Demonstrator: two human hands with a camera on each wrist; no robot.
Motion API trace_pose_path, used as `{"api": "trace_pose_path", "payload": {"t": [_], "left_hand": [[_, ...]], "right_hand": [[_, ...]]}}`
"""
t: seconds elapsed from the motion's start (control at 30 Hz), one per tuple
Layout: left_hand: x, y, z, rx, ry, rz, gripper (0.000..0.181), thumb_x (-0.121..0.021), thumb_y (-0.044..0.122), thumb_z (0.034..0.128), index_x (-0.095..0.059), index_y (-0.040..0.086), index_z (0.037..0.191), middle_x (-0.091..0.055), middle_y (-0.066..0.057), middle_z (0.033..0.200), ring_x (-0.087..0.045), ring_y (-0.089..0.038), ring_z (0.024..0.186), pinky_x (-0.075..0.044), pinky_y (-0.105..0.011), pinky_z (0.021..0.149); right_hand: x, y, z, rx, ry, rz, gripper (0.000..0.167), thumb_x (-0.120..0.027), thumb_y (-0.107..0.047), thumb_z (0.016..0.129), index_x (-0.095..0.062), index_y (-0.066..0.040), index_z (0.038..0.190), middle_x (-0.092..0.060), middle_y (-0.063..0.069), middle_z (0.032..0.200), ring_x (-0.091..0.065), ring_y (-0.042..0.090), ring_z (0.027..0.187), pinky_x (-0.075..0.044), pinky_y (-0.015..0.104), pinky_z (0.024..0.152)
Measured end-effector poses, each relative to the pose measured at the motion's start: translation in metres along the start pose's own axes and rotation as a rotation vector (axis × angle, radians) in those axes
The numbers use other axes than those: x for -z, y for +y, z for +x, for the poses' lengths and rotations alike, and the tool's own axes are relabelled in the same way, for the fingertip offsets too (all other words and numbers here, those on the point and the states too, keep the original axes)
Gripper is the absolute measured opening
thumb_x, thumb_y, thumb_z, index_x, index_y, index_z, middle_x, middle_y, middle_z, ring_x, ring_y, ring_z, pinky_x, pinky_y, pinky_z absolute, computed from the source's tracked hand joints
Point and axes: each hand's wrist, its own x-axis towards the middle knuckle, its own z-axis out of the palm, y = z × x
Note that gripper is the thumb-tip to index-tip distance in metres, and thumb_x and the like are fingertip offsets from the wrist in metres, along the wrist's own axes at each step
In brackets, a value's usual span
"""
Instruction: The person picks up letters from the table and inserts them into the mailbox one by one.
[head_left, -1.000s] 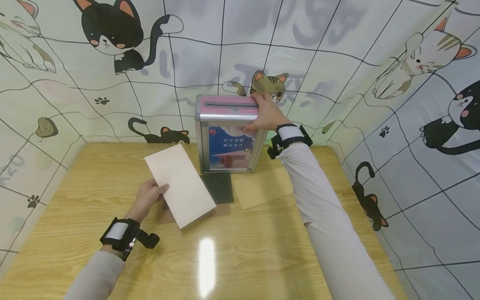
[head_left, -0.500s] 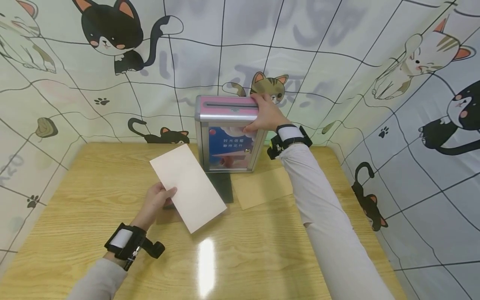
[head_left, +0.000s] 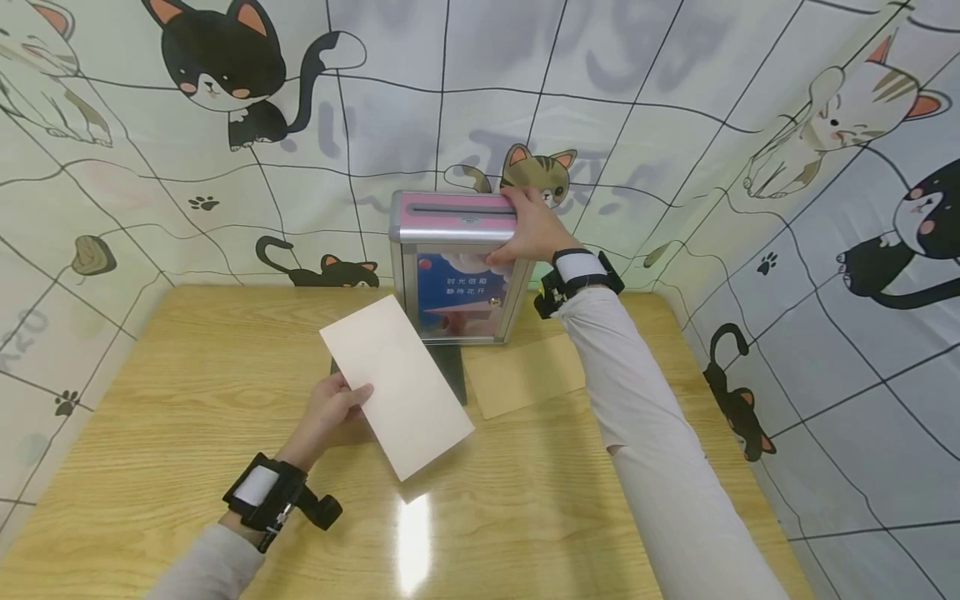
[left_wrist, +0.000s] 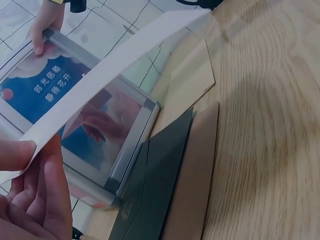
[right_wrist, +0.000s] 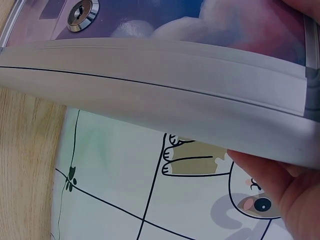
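Note:
My left hand point(head_left: 330, 410) pinches a white envelope point(head_left: 397, 387) by its left long edge, thumb on top. The envelope is held tilted above the table, in front of a mailbox point(head_left: 465, 292). That mailbox stands upright, with a pink top, silver frame, blue printed front and a slot point(head_left: 461, 209) in its top. My right hand point(head_left: 534, 229) grips its upper right corner, thumb at the front. In the left wrist view, a dark green envelope point(left_wrist: 150, 175) overlaps a brown envelope point(left_wrist: 196, 170). A yellow envelope point(head_left: 525, 377) lies flat before the mailbox's right side.
The wooden table point(head_left: 510, 517) carries everything and ends at a cat-patterned cloth wall point(head_left: 405, 108) behind the mailbox. The same cloth rises along both sides. A key lock point(right_wrist: 82, 14) shows on the mailbox front in the right wrist view.
My left hand has moved to the right and toward me with the white envelope, which now covers more of the dark green and brown envelopes. My right hand and the mailbox stay put.

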Motion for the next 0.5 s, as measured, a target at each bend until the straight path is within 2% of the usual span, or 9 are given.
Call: {"api": "trace_pose_path", "payload": {"t": [0.2,0.33,0.5], "left_hand": [[-0.012,0.002,-0.004,-0.014,-0.003,-0.022,0.035,-0.055,0.009,0.0867,-0.049,-0.014,0.113,-0.067,-0.002,0.075,-0.058,-0.006,0.063,-0.049,-0.027,0.063],[-0.020,0.005,-0.005,-0.005,-0.025,-0.032,0.035,-0.055,0.009,0.0870,-0.048,-0.012,0.114,-0.065,-0.001,0.074,-0.058,-0.007,0.065,-0.049,-0.029,0.066],[-0.029,0.009,-0.007,-0.029,-0.048,-0.045,0.033,-0.055,0.008,0.0872,-0.048,-0.011,0.113,-0.064,-0.004,0.079,-0.059,-0.009,0.069,-0.049,-0.028,0.067]], "right_hand": [[0.000,-0.001,0.000,0.004,-0.001,-0.003,0.109,-0.083,-0.034,0.054,-0.024,-0.012,0.143,-0.028,0.015,0.136,-0.041,0.028,0.112,-0.039,0.043,0.095],[0.001,-0.002,-0.002,0.004,0.001,-0.009,0.110,-0.083,-0.036,0.053,-0.024,-0.012,0.143,-0.028,0.015,0.136,-0.041,0.028,0.112,-0.039,0.042,0.095],[0.002,-0.003,-0.002,0.006,-0.002,-0.008,0.109,-0.083,-0.036,0.053,-0.024,-0.012,0.142,-0.028,0.015,0.136,-0.041,0.028,0.112,-0.039,0.042,0.095]]}}
